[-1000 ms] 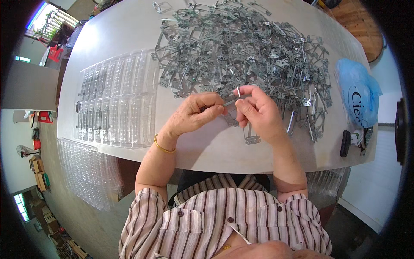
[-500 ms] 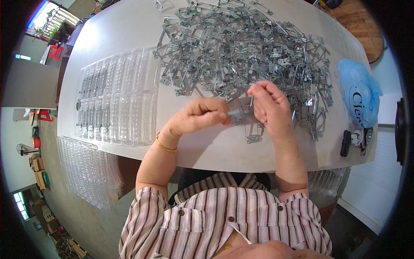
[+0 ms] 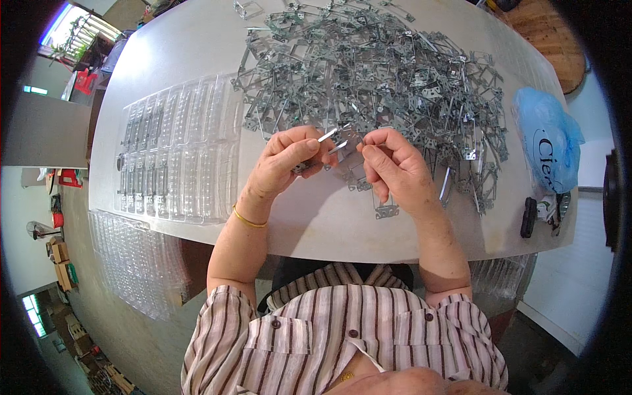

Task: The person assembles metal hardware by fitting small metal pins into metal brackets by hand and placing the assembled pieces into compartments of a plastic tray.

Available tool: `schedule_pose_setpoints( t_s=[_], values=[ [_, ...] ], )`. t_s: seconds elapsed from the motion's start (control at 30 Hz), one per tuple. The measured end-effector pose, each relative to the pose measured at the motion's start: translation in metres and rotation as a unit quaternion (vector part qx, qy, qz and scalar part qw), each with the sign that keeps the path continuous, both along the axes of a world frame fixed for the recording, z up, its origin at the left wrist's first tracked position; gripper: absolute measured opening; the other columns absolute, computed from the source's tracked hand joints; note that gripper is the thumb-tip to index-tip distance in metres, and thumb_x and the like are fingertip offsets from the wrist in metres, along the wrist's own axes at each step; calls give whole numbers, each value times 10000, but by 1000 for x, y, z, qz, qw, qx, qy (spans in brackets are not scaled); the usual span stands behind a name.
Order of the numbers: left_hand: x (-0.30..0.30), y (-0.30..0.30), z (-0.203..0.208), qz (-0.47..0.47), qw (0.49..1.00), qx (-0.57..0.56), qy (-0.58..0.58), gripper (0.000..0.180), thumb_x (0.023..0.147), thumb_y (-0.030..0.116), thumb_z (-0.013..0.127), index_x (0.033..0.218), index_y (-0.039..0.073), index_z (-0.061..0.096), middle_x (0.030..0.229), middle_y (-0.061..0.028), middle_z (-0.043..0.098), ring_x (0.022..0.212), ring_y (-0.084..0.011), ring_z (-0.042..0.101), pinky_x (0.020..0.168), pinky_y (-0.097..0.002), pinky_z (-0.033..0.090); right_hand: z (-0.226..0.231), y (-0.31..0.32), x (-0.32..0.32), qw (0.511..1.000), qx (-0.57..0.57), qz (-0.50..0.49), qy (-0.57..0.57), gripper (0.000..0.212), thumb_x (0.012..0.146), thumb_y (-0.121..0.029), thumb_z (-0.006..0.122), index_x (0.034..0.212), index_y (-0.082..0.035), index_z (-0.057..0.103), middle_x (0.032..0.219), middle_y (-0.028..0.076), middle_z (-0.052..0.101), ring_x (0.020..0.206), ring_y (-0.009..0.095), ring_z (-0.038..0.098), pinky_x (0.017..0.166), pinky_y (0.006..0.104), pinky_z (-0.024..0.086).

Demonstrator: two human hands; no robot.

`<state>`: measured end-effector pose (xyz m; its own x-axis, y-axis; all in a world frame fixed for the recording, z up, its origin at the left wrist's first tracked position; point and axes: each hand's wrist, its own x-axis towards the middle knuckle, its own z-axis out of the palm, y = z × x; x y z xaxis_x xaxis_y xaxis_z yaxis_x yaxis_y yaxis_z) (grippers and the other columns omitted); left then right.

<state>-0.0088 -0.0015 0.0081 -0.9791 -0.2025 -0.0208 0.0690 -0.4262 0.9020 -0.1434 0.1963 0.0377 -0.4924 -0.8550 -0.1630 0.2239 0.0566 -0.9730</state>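
Note:
My left hand (image 3: pixel 288 157) is closed around a silver metal bracket (image 3: pixel 327 135), whose two bright, narrow arms stick out toward the right. My right hand (image 3: pixel 397 170) faces it, thumb and forefinger pinched on a thin metal piece near the ends of those arms; whether this joins the bracket is too small to tell. Just beyond both hands spreads a large heap of similar metal brackets (image 3: pixel 368 72). One loose bracket (image 3: pixel 387 212) lies on the table below my right hand.
Clear plastic trays (image 3: pixel 197 151) lie at the left, some slots filled with metal parts. More clear trays (image 3: pixel 138 260) jut out below the table's left edge. At the right are a blue plastic bag (image 3: pixel 546 138) and a black object (image 3: pixel 528 218) on the pale table (image 3: pixel 316 230).
My left hand has risen slightly and turned, now showing the bracket with its arms out. My right hand has moved left and a little down, its fingertips closer to my left hand.

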Motion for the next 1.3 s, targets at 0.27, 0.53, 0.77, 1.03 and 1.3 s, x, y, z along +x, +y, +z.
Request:
schedule_pose_setpoints(
  t_s=[0.27, 0.53, 0.77, 1.03, 1.3],
  values=[
    [1, 2, 1, -6, 998, -61, 8, 275, 1007, 231, 562, 834, 34, 644, 897, -124, 683, 623, -86, 472, 534, -220, 363, -2, 0, 0, 1000, 23, -5, 6, 159, 1049, -192, 577, 1084, -37, 583, 717, 3, 571, 484, 32, 454, 420, 199, 364],
    [1, -2, 0, -30, 991, -132, 11, 215, 1004, 175, 584, 906, 2, 667, 860, -14, 646, 698, -61, 487, 612, -237, 399, 3, 0, 0, 999, 38, -18, 7, 226, 1051, -189, 567, 1163, 5, 529, 749, 24, 578, 491, 54, 479, 430, 217, 387],
    [-2, 5, -1, -28, 966, -249, 65, 260, 1002, 213, 582, 880, 2, 672, 903, -65, 642, 664, -65, 454, 576, -223, 369, 1, 0, -1, 999, 32, -12, -10, 258, 1050, -185, 565, 1202, 20, 527, 770, 34, 597, 501, 69, 513, 446, 221, 428],
    [6, -2, 8, -97, 979, -179, -10, 269, 988, 227, 600, 886, -9, 679, 843, -43, 651, 819, -125, 584, 738, -294, 459, 9, 3, -5, 972, -16, 44, -230, 288, 1072, -258, 511, 1175, 7, 551, 744, 69, 640, 520, 134, 612, 491, 264, 534],
    [-1, 6, 6, -150, 971, -170, 76, 267, 953, 180, 604, 833, -45, 683, 855, -86, 654, 715, -131, 538, 607, -271, 394, -2, 4, -8, 996, 76, 31, -23, 201, 1049, -246, 545, 983, -60, 583, 666, 29, 612, 501, 99, 593, 452, 234, 485]
  ],
)
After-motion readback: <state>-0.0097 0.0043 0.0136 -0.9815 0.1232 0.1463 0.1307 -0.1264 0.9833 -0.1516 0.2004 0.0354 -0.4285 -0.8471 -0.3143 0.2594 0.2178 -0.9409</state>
